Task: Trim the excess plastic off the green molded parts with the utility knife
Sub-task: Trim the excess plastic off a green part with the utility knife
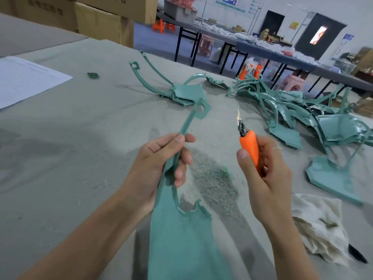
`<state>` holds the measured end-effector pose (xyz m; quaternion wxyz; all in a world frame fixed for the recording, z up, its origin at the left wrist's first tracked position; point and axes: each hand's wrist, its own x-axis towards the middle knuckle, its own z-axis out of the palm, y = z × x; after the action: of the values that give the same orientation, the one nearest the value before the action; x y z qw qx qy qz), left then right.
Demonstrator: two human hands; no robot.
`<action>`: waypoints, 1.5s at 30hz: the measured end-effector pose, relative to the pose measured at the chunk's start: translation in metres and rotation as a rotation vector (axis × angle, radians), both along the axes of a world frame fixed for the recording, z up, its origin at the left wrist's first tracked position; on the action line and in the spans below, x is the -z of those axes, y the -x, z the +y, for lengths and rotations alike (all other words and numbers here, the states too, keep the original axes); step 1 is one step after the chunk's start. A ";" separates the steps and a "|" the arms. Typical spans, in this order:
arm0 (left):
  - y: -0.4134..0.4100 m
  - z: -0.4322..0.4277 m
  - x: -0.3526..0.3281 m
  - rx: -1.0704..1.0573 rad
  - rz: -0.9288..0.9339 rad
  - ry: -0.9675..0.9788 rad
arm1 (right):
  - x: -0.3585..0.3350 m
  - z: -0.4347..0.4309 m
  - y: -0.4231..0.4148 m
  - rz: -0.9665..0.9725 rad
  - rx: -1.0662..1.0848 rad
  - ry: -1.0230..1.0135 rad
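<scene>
the left hand curls its fingers round the thin arm of a green part, held up over the counter. the right hand grips the orange knife, blade up, just beside the part. more green parts lie in a pile to the right.

Print on cardboard boxes, paper sheet, wall posters, too blurred to read

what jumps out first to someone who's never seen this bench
The orange utility knife, blade up, sits gripped in the right hand at centre. Beside it the left hand holds a green molded part by its thin arm, above a heap of shavings; more green parts lie tangled far right.
</scene>
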<state>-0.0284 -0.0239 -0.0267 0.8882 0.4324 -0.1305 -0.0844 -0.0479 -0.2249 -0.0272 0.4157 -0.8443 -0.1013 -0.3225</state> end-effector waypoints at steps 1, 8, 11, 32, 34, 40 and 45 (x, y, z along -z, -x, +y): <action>0.000 0.002 -0.005 -0.016 -0.002 0.054 | 0.000 0.000 0.000 -0.003 0.012 -0.001; -0.008 0.028 -0.060 -0.184 -0.077 0.257 | 0.005 0.001 -0.004 0.005 0.053 -0.133; 0.000 0.028 -0.073 -0.356 -0.083 0.109 | 0.000 0.003 0.000 -0.044 0.081 -0.148; 0.001 -0.007 -0.080 -0.102 -0.054 -0.330 | -0.095 0.032 -0.001 -0.235 -0.072 0.029; -0.016 -0.012 -0.083 -0.081 -0.006 -0.309 | -0.104 0.030 -0.012 -0.175 -0.046 0.069; -0.046 -0.025 -0.090 -0.020 -0.013 -0.319 | -0.103 0.016 -0.033 0.036 -0.073 0.250; -0.053 -0.025 -0.085 -0.006 -0.010 -0.425 | -0.098 0.013 -0.039 0.104 -0.076 0.357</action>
<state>0.0243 -0.0487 0.0584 0.7765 0.6110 -0.1127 -0.1052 -0.0089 -0.2121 0.0705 0.2760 -0.9157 -0.1672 -0.2395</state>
